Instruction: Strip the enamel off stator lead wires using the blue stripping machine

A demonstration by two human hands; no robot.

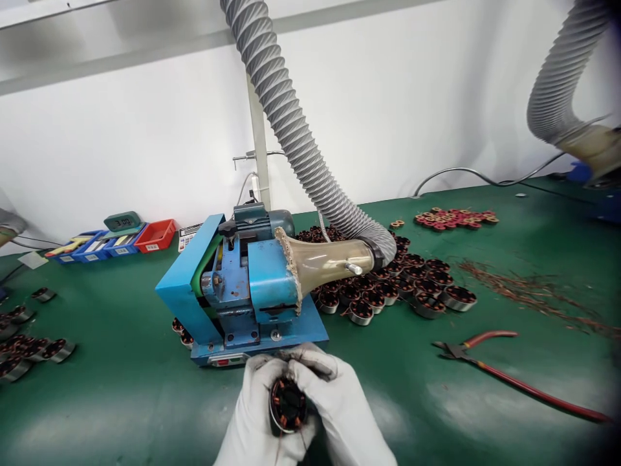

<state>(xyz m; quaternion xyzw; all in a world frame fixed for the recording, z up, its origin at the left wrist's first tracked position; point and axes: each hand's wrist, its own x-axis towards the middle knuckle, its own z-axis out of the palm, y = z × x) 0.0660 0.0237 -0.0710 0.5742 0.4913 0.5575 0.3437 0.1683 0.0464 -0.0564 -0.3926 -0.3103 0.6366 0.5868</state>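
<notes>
Gloved in white, my left hand (255,408) grips a round motor stator (288,406) with a silver rim and copper windings. Thin copper wires hang from its lower edge. My right hand (334,395), also gloved, is closed at the stator's upper right side; its fingertips are pinched near the rim, and whether they hold a wire is hidden. Both hands are just in front of a blue belt-driven machine (237,291) with a motor and a clear suction hood (330,262). To the right, red-handled cutting pliers (456,351) lie with their jaws apart.
Many stators (373,299) stand behind the machine, with more (33,349) at far left. Loose copper wire (528,291) and a group of pinkish-red parts (453,219) lie to the right. A grey hose (301,142) drops to the hood. Blue and red bins (156,235) line the back left.
</notes>
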